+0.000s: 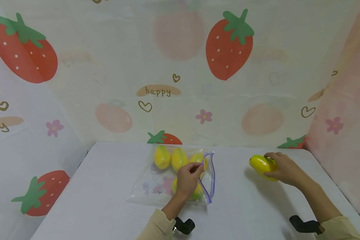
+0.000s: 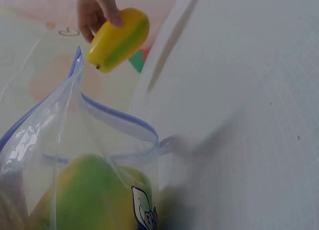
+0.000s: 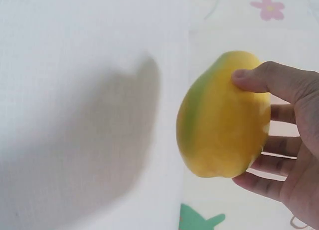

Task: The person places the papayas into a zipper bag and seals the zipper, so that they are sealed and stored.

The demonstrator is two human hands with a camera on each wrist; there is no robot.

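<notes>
Over the right part of the table, my right hand (image 1: 283, 169) holds a yellow mango (image 1: 262, 166) with a green streak, raised above the tabletop. In the right wrist view the thumb lies on the near face of the mango (image 3: 224, 120) and the fingers go round its far side. A clear zip bag (image 1: 141, 191) with a purple zipper lies at the table's middle, several similar mangoes (image 1: 179, 158) inside it. My left hand (image 1: 186, 180) pinches the bag's zipper edge. The mouth of the bag (image 2: 124, 121) gapes in the left wrist view, where the left hand is not seen.
A white-covered table (image 1: 102, 176) spreads under everything. Behind it hangs a cloth backdrop (image 1: 180, 113) printed with strawberries, hearts and flowers, with more printed cloth (image 1: 345, 140) along the right side.
</notes>
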